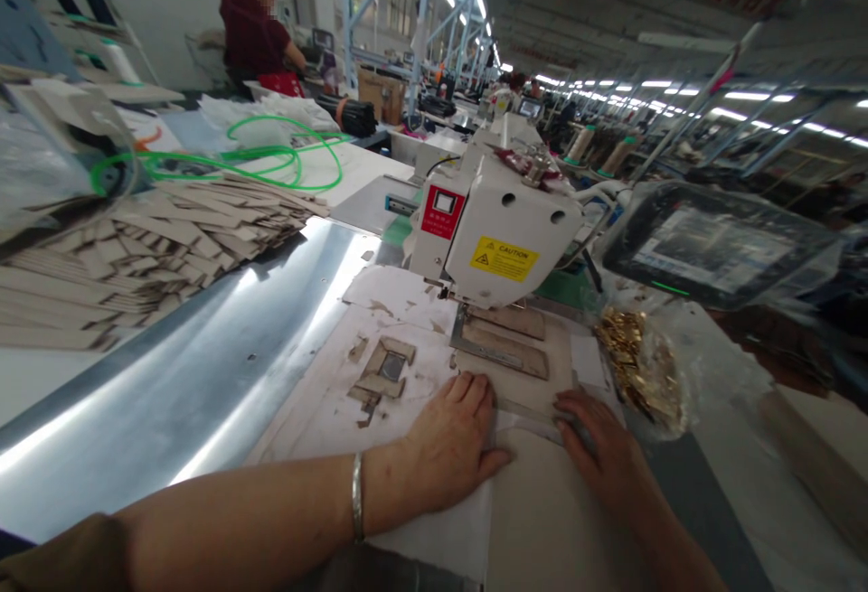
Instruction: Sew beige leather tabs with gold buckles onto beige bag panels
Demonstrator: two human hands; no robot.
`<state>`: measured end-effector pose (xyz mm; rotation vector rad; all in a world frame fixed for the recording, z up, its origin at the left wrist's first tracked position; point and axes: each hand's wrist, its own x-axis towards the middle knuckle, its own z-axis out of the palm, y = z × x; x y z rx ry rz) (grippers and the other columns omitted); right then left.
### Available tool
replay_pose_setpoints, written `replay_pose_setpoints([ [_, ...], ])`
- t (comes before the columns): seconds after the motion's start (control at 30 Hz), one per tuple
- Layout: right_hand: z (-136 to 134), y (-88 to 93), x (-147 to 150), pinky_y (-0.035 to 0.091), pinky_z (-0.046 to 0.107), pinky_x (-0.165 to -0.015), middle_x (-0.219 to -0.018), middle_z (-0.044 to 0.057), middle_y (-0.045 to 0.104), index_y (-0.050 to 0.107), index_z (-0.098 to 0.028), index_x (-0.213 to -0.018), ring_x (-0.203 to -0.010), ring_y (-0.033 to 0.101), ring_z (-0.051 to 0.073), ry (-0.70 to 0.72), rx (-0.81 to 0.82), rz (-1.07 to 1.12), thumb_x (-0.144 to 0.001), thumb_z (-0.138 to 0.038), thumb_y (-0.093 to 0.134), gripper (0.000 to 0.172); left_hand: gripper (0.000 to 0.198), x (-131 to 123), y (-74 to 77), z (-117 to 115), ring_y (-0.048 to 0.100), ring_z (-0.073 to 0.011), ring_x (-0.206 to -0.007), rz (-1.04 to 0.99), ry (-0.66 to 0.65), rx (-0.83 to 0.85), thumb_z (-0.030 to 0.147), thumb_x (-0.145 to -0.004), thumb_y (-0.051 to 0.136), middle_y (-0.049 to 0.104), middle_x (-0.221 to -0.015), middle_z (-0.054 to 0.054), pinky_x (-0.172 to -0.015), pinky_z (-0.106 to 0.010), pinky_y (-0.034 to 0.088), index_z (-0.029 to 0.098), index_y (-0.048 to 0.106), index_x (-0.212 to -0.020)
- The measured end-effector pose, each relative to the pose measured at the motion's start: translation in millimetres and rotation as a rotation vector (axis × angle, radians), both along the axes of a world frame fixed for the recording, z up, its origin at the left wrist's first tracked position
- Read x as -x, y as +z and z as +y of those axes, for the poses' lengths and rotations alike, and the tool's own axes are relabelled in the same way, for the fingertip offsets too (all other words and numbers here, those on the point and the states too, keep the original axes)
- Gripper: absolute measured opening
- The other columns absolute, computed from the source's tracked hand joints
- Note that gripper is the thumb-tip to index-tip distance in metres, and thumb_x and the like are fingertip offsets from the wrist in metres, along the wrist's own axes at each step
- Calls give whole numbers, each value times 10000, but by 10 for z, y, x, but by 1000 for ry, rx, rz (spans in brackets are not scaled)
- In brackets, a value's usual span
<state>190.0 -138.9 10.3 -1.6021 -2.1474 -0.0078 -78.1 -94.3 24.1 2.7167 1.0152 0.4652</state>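
Note:
A beige panel (535, 493) lies under the white sewing machine head (498, 212), partly below a flat frame with brown strips (508, 348). Across the panel's left edge my left hand (451, 443) rests palm down, its fingers forward and the thumb spread to the right. On the panel's right side lies my right hand (603, 447), fingers stretched out and slightly apart. Neither hand grips anything that I can see. Left of the left hand, a worn brown patch with a small grey rectangle (393, 366) is on the white paper sheet (325, 402).
Stacked beige strips (136, 258) and a green tube (298, 167) occupy the left. At right are a plastic bag of gold-coloured pieces (641, 366) and a plastic-covered screen (712, 244). A co-worker (254, 32) is farther back.

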Motion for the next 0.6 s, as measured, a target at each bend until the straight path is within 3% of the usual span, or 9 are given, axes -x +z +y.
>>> replay_pose_setpoints([
  [0.1,-17,-17,-48,511,432,-929,-1136,102,665,603,-218,-1048,-1090,619,262,-4,-11,-4,-922,-270,496,174,582,26,48,-9,432,-349,-1221,7,77,10,556,-886,552,517,-1298,-170,-1073,-500,332,100,543,-1249],
  [0.4,37,-60,-147,534,399,-897,-1087,104,679,596,-210,-997,-1051,650,249,-30,-80,-1,-928,-251,463,155,679,-41,43,-71,452,-353,-1166,76,60,-9,597,-891,507,526,-1247,-199,-1038,-471,362,35,529,-1273],
  [0.6,70,-157,-257,543,382,-877,-1132,101,664,608,-214,-1071,-1051,658,244,-33,-113,-35,-935,-272,459,209,702,-64,23,-72,485,-343,-1131,121,44,-58,632,-895,465,551,-1226,-196,-1021,-460,379,29,568,-1239],
])
